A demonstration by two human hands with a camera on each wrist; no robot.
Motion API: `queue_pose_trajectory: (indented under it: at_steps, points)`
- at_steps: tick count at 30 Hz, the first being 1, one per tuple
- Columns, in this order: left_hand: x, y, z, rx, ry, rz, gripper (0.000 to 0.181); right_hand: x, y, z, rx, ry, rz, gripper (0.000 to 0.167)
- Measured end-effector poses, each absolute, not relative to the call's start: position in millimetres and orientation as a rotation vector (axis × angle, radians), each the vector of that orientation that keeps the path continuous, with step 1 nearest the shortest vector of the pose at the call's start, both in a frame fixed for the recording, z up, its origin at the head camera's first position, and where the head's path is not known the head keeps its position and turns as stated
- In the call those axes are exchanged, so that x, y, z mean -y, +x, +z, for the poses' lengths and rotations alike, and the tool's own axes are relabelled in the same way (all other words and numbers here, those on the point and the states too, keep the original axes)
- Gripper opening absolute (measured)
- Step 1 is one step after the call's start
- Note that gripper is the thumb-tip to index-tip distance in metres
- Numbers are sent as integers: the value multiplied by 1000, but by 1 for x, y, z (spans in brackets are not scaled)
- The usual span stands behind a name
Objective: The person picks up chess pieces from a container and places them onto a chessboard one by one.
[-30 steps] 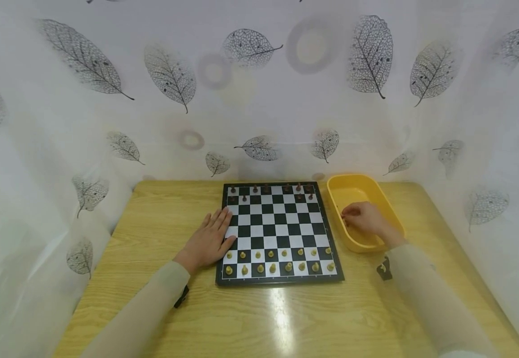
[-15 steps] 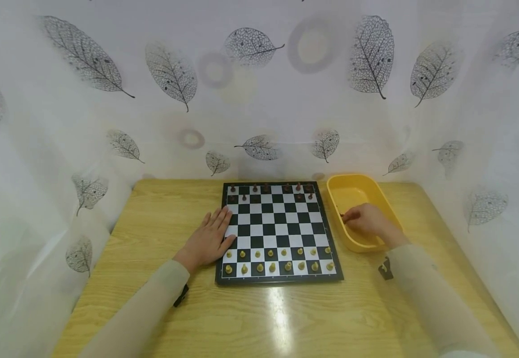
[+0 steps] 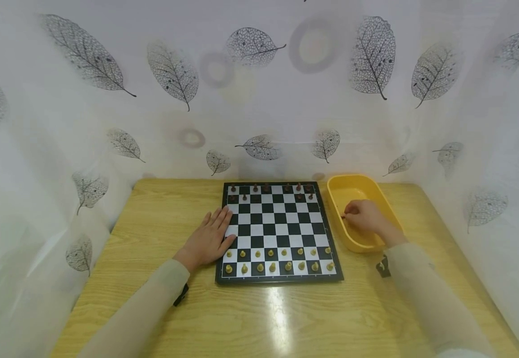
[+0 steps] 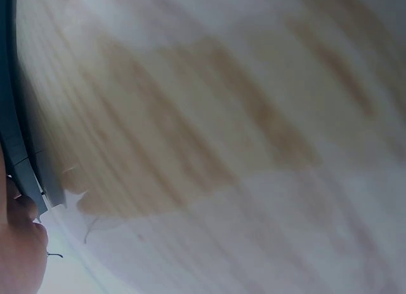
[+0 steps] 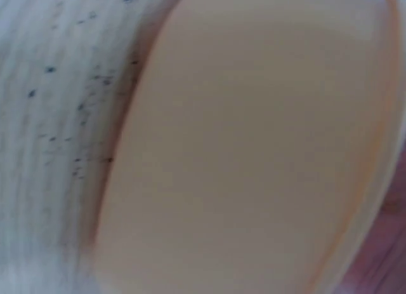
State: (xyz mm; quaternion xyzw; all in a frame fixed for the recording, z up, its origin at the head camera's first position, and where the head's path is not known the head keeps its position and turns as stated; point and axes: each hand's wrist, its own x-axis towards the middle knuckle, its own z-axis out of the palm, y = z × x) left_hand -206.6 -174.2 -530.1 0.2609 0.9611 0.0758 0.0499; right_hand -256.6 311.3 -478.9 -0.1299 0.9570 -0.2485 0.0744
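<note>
My left hand (image 3: 205,242) lies flat with fingers extended on the left edge of the chessboard (image 3: 280,228); the left wrist view shows part of that hand (image 4: 24,259) against the dark board edge (image 4: 13,129). Inside the yellow basin (image 3: 353,185), my right hand (image 3: 364,217) pinches a small reddish piece (image 3: 343,216) near the basin's left wall. Dark red pieces (image 3: 255,188) stand in the two far rows, with gaps among them. Yellow pieces (image 3: 272,267) fill the two near rows. The right wrist view shows the basin's side (image 5: 241,148), blurred.
The basin stands directly right of the board on a wooden table (image 3: 223,318). A leaf-patterned curtain (image 3: 277,109) hangs behind the table and along both sides. A small dark object (image 3: 382,267) is beside my right sleeve.
My right hand has shifted slightly within the basin, and the reddish piece shows more clearly at its fingertips. The left hand has stayed on the board edge.
</note>
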Motion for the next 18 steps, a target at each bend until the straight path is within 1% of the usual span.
queue_pose_trajectory:
  at_steps: [8, 18]
  points:
    - [173, -207, -530, -2923, 789, 229, 76, -310, -261, -468, -2799, -202, -903, 21]
    - [174, -207, -531, -2922, 787, 216, 76, -305, -262, -456, -2805, -227, -962, 20]
